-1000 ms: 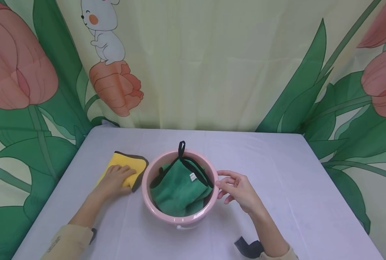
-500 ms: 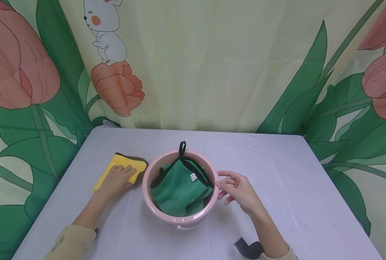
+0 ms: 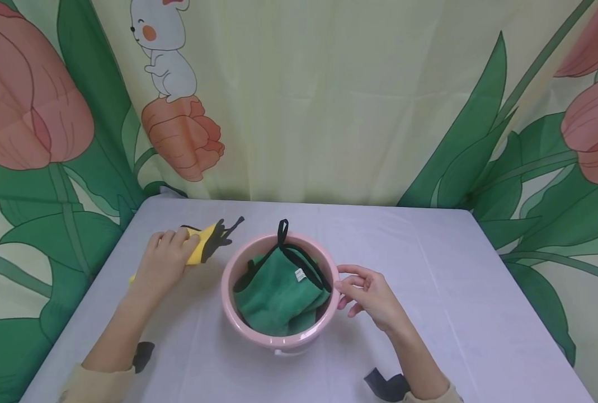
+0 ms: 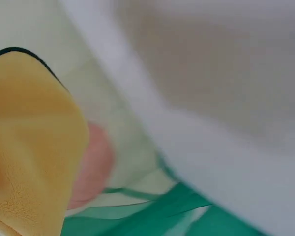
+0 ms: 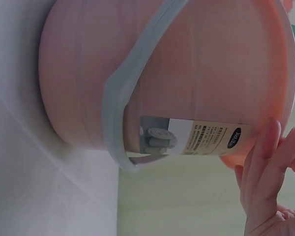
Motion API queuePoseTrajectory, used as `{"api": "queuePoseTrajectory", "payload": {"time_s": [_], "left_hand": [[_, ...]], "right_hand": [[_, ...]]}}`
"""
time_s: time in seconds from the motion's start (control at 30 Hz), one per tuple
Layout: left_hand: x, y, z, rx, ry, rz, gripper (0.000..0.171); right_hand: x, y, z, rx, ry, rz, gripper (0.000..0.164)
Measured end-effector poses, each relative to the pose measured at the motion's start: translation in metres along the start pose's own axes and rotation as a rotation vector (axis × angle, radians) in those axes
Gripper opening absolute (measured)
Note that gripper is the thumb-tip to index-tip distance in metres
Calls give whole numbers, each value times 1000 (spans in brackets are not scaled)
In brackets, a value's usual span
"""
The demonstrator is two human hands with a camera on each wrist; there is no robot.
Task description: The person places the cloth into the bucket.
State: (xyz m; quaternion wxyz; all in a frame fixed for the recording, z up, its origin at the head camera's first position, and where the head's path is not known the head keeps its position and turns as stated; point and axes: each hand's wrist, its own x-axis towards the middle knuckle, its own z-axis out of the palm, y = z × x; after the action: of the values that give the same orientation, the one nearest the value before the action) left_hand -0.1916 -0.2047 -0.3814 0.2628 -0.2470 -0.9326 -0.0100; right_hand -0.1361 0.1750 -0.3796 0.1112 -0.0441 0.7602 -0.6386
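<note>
Off the table at the left, my left hand (image 3: 164,260) grips a yellow cloth (image 3: 201,249) with dark edging. One dark-edged corner sticks out past its fingers, and a loose black loop shows beyond it. In the left wrist view the cloth (image 4: 34,142) hangs large at the left edge; the fingers are out of sight there. A pink bucket (image 3: 230,313) stands mid-table with a folded green cloth (image 3: 278,296) inside, its black loop poking above the rim. My right hand (image 3: 366,294) holds the bucket's right rim, thumb at the lip and fingertips against the outer wall (image 5: 206,69).
The bucket's pale handle (image 5: 132,78) hangs down its side, near a paper label (image 5: 196,137). A white cloth covers the table (image 3: 429,268). Behind it hangs a printed curtain (image 3: 319,112) with tulips, a carrot and a white animal. Dark straps show at both wrists.
My left hand has closed on the yellow cloth and lifted it from the table, crumpling it, with its dark corner now pointing up and right. The right hand and bucket stay put.
</note>
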Motion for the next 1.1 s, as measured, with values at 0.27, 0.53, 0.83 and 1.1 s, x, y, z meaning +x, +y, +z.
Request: {"api": "queuePoseTrajectory", "payload": {"time_s": [0.27, 0.53, 0.83, 1.1], "left_hand": [[21, 35, -42, 58, 74, 204, 51], [32, 79, -52, 47, -29, 346, 55], [40, 119, -36, -69, -1, 523, 30], [48, 136, -21, -71, -341, 557, 35]], "right_hand": [[-1, 1, 0, 5, 4, -9, 45], [-1, 2, 0, 12, -7, -18, 44], [0, 3, 0, -2, 4, -2, 42], [1, 3, 0, -2, 3, 2, 44]]}}
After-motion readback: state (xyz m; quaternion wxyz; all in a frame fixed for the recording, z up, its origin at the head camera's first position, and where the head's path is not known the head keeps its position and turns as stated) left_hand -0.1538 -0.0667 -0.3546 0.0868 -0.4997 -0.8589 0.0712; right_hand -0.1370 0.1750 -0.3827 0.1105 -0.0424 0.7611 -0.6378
